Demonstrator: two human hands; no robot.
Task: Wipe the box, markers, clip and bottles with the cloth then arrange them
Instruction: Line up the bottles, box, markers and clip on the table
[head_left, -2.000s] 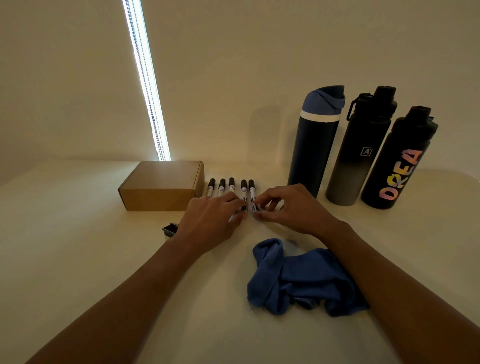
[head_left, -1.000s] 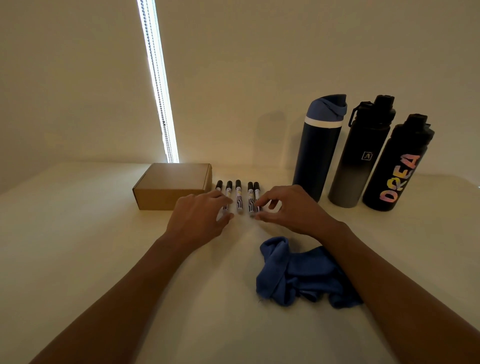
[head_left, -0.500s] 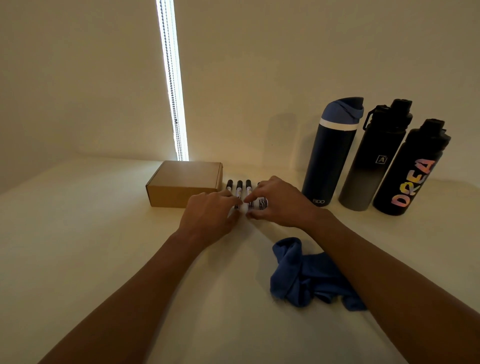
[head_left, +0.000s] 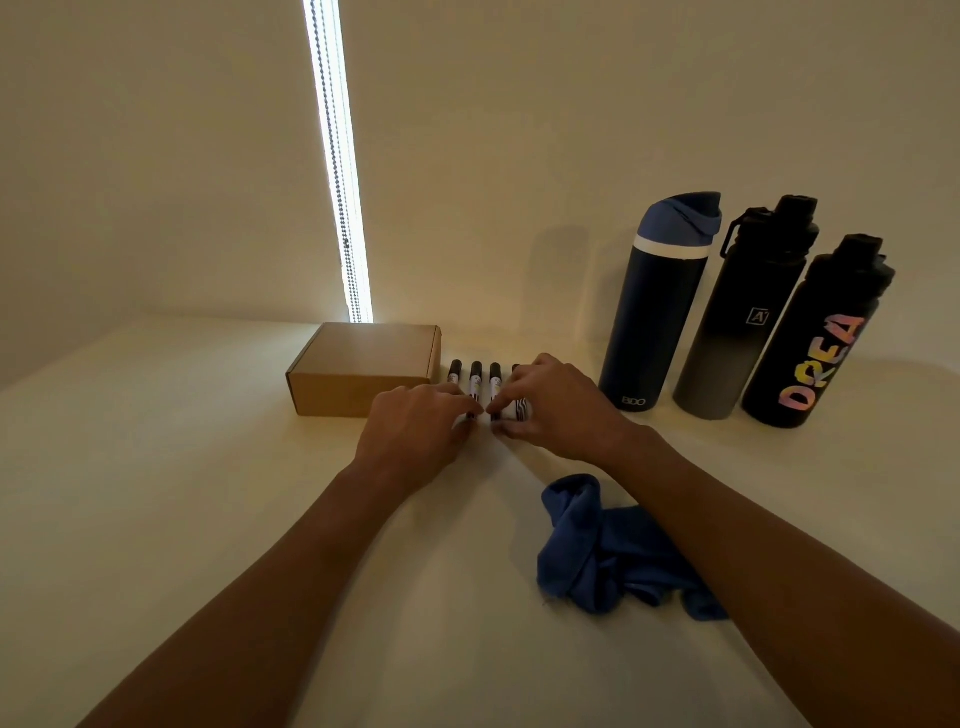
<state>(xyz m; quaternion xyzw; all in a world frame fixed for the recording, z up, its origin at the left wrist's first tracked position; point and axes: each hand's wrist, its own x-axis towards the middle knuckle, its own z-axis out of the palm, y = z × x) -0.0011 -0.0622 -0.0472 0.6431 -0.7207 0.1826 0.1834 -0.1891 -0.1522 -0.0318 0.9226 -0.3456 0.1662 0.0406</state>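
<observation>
table (head_left: 156, 493): cream, dim
hands: left hand (head_left: 415, 426), right hand (head_left: 550, 410) fingers pinch markers (head_left: 476, 382)
progress: arranging; cloth (head_left: 602, 551) idle

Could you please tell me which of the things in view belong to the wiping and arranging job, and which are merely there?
Job:
cardboard box
markers
blue-lidded bottle
black-and-grey bottle
lettered bottle
blue cloth
left hand and right hand, both at the markers

Merely there:
light strip
table
</observation>
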